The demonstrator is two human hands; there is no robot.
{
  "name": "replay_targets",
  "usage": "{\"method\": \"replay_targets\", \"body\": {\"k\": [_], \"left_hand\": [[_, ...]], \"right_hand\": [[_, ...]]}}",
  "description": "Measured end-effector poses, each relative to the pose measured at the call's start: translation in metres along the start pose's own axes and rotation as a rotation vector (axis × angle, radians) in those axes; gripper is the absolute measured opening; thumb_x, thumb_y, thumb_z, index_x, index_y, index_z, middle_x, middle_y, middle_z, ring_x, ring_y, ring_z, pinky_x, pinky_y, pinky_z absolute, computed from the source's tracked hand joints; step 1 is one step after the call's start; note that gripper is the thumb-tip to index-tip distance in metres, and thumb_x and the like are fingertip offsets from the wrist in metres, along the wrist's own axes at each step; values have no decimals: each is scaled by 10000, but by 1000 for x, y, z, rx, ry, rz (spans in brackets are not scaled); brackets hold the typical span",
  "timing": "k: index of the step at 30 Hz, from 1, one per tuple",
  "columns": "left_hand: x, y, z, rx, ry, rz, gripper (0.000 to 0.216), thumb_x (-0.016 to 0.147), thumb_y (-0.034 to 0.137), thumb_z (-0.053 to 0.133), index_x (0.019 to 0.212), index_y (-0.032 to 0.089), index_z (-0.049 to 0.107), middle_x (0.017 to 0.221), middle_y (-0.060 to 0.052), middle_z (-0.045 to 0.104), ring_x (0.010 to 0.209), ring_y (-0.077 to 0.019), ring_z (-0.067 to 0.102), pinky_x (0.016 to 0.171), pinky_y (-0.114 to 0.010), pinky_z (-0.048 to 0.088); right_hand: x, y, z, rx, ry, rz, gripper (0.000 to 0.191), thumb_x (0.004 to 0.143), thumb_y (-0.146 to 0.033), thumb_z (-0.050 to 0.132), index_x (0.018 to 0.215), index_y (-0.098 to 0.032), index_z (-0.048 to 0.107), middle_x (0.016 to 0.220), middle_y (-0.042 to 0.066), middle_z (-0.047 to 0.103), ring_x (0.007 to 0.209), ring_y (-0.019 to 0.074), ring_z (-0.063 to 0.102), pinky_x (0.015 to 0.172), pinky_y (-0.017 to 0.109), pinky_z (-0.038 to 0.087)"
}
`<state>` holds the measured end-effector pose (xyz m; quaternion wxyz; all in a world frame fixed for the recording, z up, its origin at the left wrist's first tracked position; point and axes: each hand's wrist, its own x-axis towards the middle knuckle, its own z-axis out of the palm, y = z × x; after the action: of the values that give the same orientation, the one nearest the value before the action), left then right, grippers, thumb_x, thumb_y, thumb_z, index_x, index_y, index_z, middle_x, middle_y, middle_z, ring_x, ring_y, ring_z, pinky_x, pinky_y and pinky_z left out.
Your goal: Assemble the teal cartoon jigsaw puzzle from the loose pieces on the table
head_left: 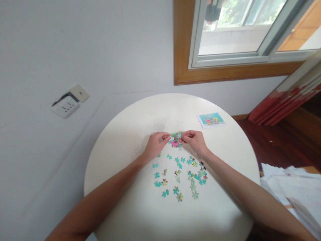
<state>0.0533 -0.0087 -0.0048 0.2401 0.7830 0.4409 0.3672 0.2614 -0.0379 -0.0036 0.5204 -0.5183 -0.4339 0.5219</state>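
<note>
"What step is in hand?"

"Fitting, I'd judge. The puzzle (175, 144) lies between my left hand (154, 144) and right hand (197, 139) on the table (120, 137), with loose pieces (157, 184) nearer and the card (212, 120) far right."

"Gripping anything?"

"Both have fingertips drawn together at its edges; whether either holds a piece, I can't tell. The next move calls for lining up tabs, I think."

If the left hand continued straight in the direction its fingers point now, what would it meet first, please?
Most likely the cluster of puzzle pieces with the pink figure, right beside the left hand. The right hand is on its far side. Height above the table is unclear.
</note>
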Motion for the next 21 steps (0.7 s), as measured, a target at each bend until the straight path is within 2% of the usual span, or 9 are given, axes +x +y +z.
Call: {"method": "replay_targets", "body": {"k": [3,8,17,21], "left_hand": [[-4,5,5,-63,-91,-25,128,876,294,683,935,211,761,881,-11,760,769,-163,661,753,-287,518],[-5,11,7,-164,-128,-119,156,861,300,682,956,209,767,904,-16,768,758,-156,660,719,-270,510],[-4,13,7,-345,-108,-195,160,823,309,710,900,171,735,834,-29,746,734,-148,670,650,-238,503],[-3,10,9,-369,-116,-184,147,838,292,689,883,161,736,837,-38,745,756,-159,679,701,-256,528]], "right_hand": [[-3,-1,4,-1,-27,7,150,673,-280,758,717,-145,710,648,72,741,604,175,701,611,271,573],[-7,-1,9,25,-66,15,148,666,-270,765,711,-143,703,635,61,737,595,173,700,613,269,570],[-12,6,18,45,-189,6,327,669,-388,820,820,-165,634,658,53,738,624,179,704,610,283,563],[-15,6,19,-50,-265,-5,367,763,-511,729,784,-149,670,680,63,730,612,155,679,589,263,537]]}}
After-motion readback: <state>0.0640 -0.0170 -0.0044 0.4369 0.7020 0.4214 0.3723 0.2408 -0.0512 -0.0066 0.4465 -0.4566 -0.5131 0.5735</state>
